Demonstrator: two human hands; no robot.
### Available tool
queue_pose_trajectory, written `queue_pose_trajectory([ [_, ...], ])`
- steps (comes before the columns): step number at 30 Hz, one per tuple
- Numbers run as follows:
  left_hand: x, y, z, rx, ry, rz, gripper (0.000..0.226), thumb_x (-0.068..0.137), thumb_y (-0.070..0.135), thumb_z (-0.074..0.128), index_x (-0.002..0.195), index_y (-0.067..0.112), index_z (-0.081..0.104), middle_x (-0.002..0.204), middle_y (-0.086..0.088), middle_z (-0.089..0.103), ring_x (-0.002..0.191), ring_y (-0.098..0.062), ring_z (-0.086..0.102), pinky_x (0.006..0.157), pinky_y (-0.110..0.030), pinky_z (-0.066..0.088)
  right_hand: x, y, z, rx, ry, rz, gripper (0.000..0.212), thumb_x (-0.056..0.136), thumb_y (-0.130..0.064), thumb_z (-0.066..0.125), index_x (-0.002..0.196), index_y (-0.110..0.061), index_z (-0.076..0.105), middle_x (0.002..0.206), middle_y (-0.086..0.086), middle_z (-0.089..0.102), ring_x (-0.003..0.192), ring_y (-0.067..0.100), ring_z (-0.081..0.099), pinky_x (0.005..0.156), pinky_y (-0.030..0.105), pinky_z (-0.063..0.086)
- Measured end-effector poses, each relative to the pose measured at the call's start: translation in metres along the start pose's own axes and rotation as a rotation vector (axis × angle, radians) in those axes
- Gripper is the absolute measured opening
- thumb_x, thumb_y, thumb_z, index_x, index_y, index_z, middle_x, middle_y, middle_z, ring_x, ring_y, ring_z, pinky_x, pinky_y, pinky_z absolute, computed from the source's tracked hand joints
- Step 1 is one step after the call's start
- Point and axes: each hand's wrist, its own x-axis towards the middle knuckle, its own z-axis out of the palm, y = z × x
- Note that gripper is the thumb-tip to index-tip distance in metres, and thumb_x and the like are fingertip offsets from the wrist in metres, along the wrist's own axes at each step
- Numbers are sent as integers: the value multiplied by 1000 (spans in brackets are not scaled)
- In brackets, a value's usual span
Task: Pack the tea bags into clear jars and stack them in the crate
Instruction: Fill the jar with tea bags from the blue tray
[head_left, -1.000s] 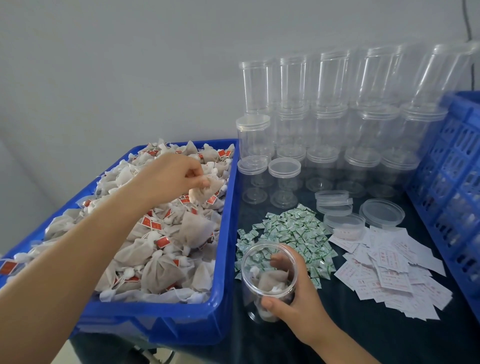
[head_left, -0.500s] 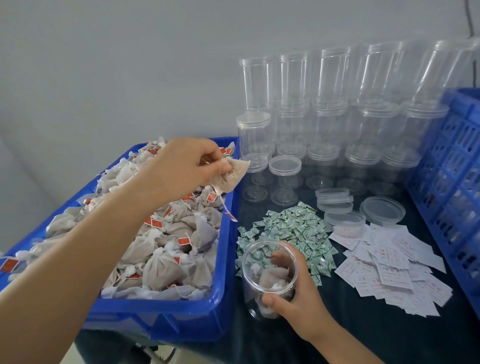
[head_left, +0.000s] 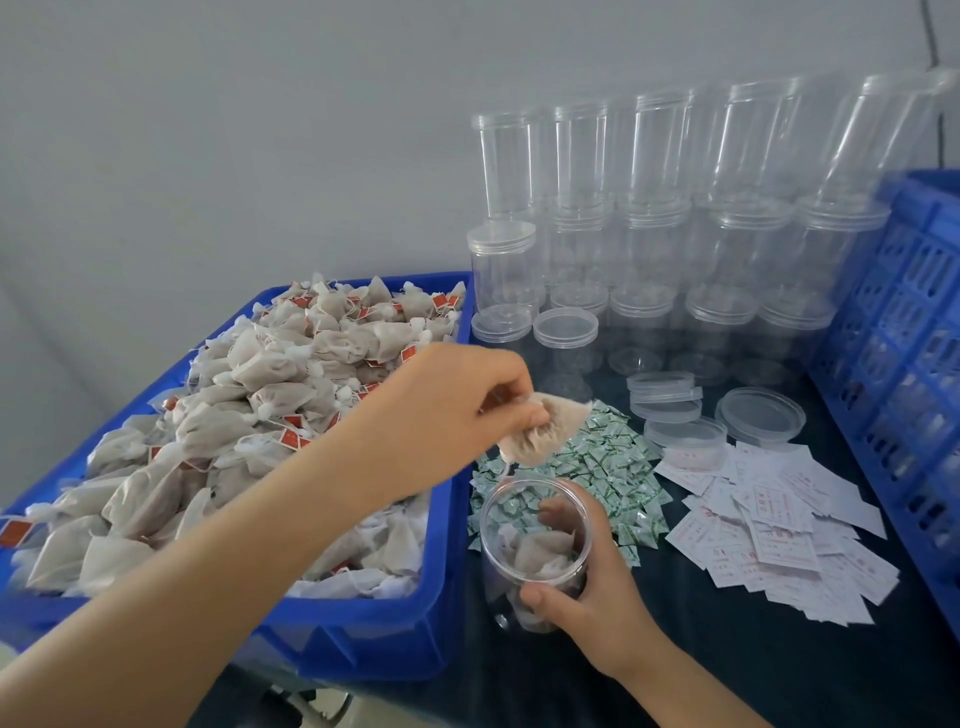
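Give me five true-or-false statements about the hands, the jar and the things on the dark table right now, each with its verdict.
1. The left hand pinches a beige mesh tea bag above the open clear plastic jar. True.
2. The right hand grips that jar, which already holds tea bags. True.
3. The held jar has its lid screwed on. False: its mouth is open.
4. The pile of small green-and-white sachets lies inside the blue plastic bin. False: it lies on the table beside the bin, which holds tea bags.
5. White printed paper slips lie spread to the right of the sachets. True.
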Motion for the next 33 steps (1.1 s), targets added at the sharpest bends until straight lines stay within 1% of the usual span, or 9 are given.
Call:
queue_pose_trajectory([
  [7, -3, 3, 20, -7, -59, -20, 22, 86, 43, 58, 84, 23, 68, 76, 9, 66, 74, -5, 60, 71, -26, 47, 1, -1, 0, 31, 2, -2, 81, 57, -40, 79, 120, -71, 39, 130, -5, 49, 114, 0, 56, 82, 14, 50],
  [10, -6, 3, 28, -16, -101, -25, 20, 89, 39, 61, 86, 20, 68, 78, 7, 66, 74, -6, 60, 71, -27, 48, 1, 1, 0, 58, -14, 2, 82, 59, -37, 80, 126, -59, 40, 128, 1, 53, 112, 8, 60, 82, 19, 51],
  [13, -10, 2, 37, -9, -153, -32, 21, 90, 38, 61, 88, 18, 68, 80, 6, 67, 75, -7, 60, 72, -27, 48, 3, -1, 0, 111, -28, -33, 68, 64, -27, 81, 118, -52, 49, 109, -7, 67, 91, 7, 66, 71, 22, 53],
  [15, -12, 0, 43, 7, -174, -38, 20, 90, 37, 61, 88, 18, 67, 80, 6, 66, 75, -6, 58, 70, -22, 46, 4, -3, 0, 116, -17, -46, 63, 66, -24, 79, 114, -53, 51, 103, -12, 69, 88, 5, 68, 68, 20, 54],
  [18, -14, -4, 51, 58, -204, -48, 20, 92, 36, 60, 86, 17, 64, 80, 7, 63, 74, -5, 55, 69, -18, 43, 4, -3, 0, 146, -12, -40, 67, 66, -22, 79, 118, -52, 50, 107, -14, 68, 93, 5, 67, 70, 21, 55],
  [22, -18, -5, 59, 172, -232, -33, 21, 96, 33, 53, 83, 17, 53, 84, 6, 55, 81, -12, 53, 76, -26, 42, 3, -2, -1, 177, -28, -4, 73, 68, -22, 82, 125, -52, 47, 105, -4, 69, 88, 10, 69, 62, 24, 55],
  [27, -22, -1, 66, 329, -257, 43, 16, 102, 32, 39, 90, 21, 43, 91, 7, 42, 90, -16, 53, 75, -25, 37, 4, -3, 1, 140, 13, -10, 77, 66, -26, 83, 127, -54, 46, 115, -6, 65, 102, 15, 67, 74, 26, 56],
  [30, -23, 3, 71, 379, -312, 60, 18, 102, 29, 40, 101, 16, 53, 100, 2, 51, 96, -17, 54, 72, -22, 31, 2, -2, 2, 126, 25, 2, 80, 62, -29, 83, 128, -55, 45, 126, 1, 59, 111, 15, 64, 80, 26, 56],
  [33, -24, 5, 76, 419, -369, 69, 14, 99, 19, 44, 102, 14, 57, 104, -2, 58, 97, -20, 57, 78, -27, 40, 1, -1, 2, 94, 24, 7, 85, 62, -35, 82, 135, -44, 39, 129, -7, 57, 118, 13, 60, 88, 22, 51],
])
